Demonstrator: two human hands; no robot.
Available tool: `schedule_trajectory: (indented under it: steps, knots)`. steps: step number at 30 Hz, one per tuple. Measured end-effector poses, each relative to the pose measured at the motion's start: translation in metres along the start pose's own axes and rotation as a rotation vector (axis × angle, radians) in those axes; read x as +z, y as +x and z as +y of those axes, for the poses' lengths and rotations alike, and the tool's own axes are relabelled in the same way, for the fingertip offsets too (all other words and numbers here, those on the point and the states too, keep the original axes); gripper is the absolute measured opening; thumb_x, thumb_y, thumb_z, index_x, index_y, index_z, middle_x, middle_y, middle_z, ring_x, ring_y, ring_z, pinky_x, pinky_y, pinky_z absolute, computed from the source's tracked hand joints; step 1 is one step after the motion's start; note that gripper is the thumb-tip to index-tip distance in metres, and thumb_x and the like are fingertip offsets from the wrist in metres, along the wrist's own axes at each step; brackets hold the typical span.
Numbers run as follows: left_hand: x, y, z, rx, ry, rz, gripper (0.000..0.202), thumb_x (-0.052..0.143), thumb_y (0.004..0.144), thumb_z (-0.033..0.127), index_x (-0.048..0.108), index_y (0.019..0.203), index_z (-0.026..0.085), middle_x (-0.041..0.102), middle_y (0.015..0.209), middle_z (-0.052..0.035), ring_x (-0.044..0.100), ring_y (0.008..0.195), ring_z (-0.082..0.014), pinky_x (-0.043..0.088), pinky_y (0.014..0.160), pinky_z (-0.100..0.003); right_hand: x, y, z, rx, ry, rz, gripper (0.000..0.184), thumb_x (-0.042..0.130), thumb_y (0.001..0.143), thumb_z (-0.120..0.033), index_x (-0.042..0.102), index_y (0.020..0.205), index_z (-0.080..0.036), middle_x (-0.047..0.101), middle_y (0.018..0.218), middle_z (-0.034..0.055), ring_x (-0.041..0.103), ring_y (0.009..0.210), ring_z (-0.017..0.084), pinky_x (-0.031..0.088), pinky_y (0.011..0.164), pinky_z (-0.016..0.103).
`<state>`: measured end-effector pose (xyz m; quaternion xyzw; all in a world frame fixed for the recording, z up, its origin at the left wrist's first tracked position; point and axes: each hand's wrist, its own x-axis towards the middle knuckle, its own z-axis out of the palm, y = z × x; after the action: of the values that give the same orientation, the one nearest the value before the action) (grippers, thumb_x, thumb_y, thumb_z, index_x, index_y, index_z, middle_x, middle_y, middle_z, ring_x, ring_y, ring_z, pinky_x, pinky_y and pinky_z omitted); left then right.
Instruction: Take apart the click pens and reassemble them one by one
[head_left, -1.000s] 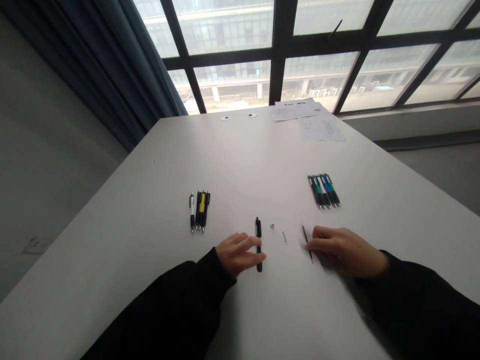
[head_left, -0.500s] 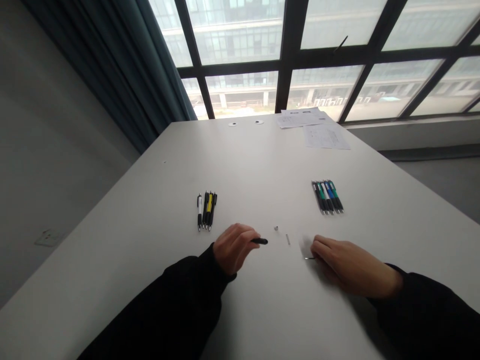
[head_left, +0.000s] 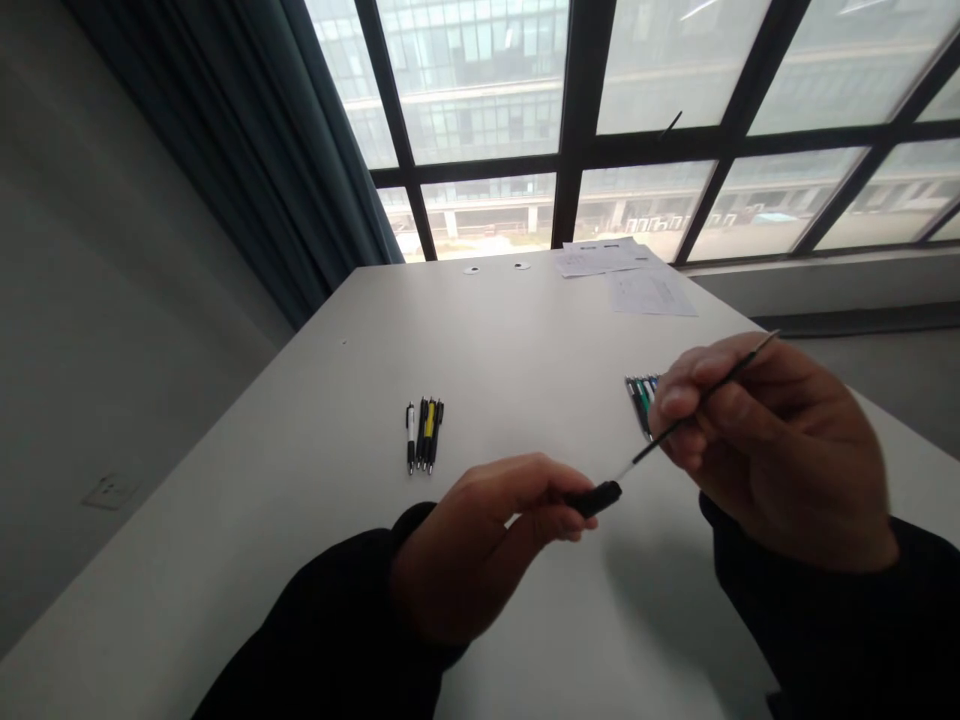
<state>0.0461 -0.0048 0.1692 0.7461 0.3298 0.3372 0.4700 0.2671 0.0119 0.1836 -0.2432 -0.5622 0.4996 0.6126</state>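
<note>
My left hand is closed around a black pen barrel, whose open end points up and to the right. My right hand pinches a thin black ink refill and holds it slanted, its lower tip right at the barrel's opening. Both hands are raised above the white table. A group of black, white and yellow pens lies to the left. Another group of green and blue pens lies on the right, partly hidden behind my right hand.
Sheets of paper lie at the table's far right, near the window. Two small round discs sit at the far edge. A dark curtain hangs at the left beyond the table.
Both hands have lifted off the table. The left picked up the black barrel, the right picked up the thin refill, and the two parts have come together end to end.
</note>
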Motion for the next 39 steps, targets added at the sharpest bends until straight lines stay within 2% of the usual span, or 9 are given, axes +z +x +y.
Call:
schedule_trajectory:
  steps: [6, 10, 14, 17, 20, 22, 29, 34, 39]
  knots:
    - [0.001, -0.005, -0.007, 0.028, 0.055, -0.015, 0.012, 0.057, 0.093, 0.019, 0.069, 0.096, 0.018, 0.073, 0.09, -0.0037, 0.067, 0.082, -0.0149, 0.052, 0.075, -0.026, 0.005, -0.007, -0.001, -0.03, -0.001, 0.041, 0.006, 0.072, 0.085, -0.027, 0.071, 0.091, -0.028, 0.065, 0.079, 0.0005, 0.055, 0.053, 0.01, 0.047, 0.041, 0.023]
    - [0.002, -0.004, -0.009, 0.008, 0.026, -0.006, 0.012, 0.058, 0.092, 0.017, 0.069, 0.095, 0.018, 0.073, 0.089, -0.0037, 0.067, 0.08, -0.0147, 0.053, 0.074, -0.025, 0.005, -0.008, 0.002, -0.026, -0.015, 0.049, 0.006, 0.072, 0.086, -0.025, 0.071, 0.091, -0.028, 0.066, 0.081, 0.0004, 0.057, 0.055, 0.009, 0.05, 0.044, 0.022]
    - [0.003, -0.007, -0.008, -0.087, -0.177, -0.026, 0.015, 0.057, 0.093, 0.024, 0.069, 0.097, 0.016, 0.073, 0.087, -0.0068, 0.066, 0.074, -0.0145, 0.054, 0.067, -0.025, 0.005, -0.009, 0.007, 0.046, -0.006, -0.041, 0.008, 0.069, 0.088, -0.021, 0.071, 0.092, -0.027, 0.068, 0.083, 0.0007, 0.059, 0.053, 0.01, 0.052, 0.045, 0.024]
    - [0.003, -0.009, -0.009, -0.139, -0.344, -0.045, 0.017, 0.058, 0.093, 0.028, 0.067, 0.098, 0.014, 0.071, 0.087, -0.0084, 0.065, 0.072, -0.014, 0.054, 0.066, -0.025, 0.005, -0.01, 0.008, 0.124, -0.059, -0.157, 0.01, 0.068, 0.088, -0.019, 0.072, 0.096, -0.025, 0.07, 0.088, 0.0037, 0.061, 0.055, 0.011, 0.053, 0.046, 0.024]
    - [0.002, -0.009, -0.012, -0.13, -0.334, -0.052, 0.019, 0.057, 0.094, 0.029, 0.067, 0.098, 0.013, 0.069, 0.085, -0.008, 0.065, 0.072, -0.0142, 0.054, 0.066, -0.026, 0.003, -0.008, 0.008, 0.217, -0.168, -0.306, 0.02, 0.071, 0.086, -0.02, 0.072, 0.106, -0.023, 0.071, 0.096, 0.0074, 0.061, 0.059, 0.011, 0.053, 0.049, 0.024]
    - [0.002, -0.008, -0.014, -0.13, -0.303, -0.054, 0.02, 0.055, 0.095, 0.03, 0.066, 0.1, 0.013, 0.068, 0.085, -0.008, 0.065, 0.073, -0.0148, 0.054, 0.067, -0.027, 0.001, -0.006, 0.009, 0.228, -0.189, -0.329, 0.026, 0.072, 0.085, -0.021, 0.071, 0.111, -0.023, 0.071, 0.098, 0.0072, 0.059, 0.058, 0.01, 0.053, 0.05, 0.024]
    - [0.001, -0.007, -0.017, -0.132, -0.268, -0.032, 0.019, 0.057, 0.094, 0.029, 0.066, 0.097, 0.013, 0.069, 0.084, -0.0082, 0.065, 0.071, -0.0146, 0.054, 0.067, -0.027, 0.001, -0.006, 0.013, 0.206, -0.26, -0.282, 0.003, 0.07, 0.087, -0.021, 0.068, 0.087, -0.019, 0.062, 0.074, 0.002, 0.055, 0.057, 0.011, 0.047, 0.049, 0.024]
    - [0.003, -0.004, -0.017, -0.135, -0.218, 0.047, 0.013, 0.062, 0.089, 0.025, 0.067, 0.092, 0.014, 0.067, 0.072, -0.0033, 0.062, 0.066, -0.0129, 0.052, 0.063, -0.024, 0.004, -0.006, 0.013, 0.189, -0.416, -0.272, 0.014, 0.063, 0.092, -0.029, 0.063, 0.083, -0.019, 0.056, 0.069, 0.0, 0.052, 0.059, 0.011, 0.045, 0.053, 0.025]
    - [0.006, -0.002, -0.019, -0.06, -0.03, 0.228, 0.004, 0.07, 0.082, 0.019, 0.07, 0.086, 0.017, 0.07, 0.075, -0.0002, 0.063, 0.07, -0.0114, 0.052, 0.071, -0.023, 0.008, -0.003, 0.015, 0.135, -0.573, -0.312, 0.019, 0.058, 0.095, -0.03, 0.06, 0.081, -0.019, 0.056, 0.067, -0.0002, 0.05, 0.06, 0.011, 0.042, 0.056, 0.025]
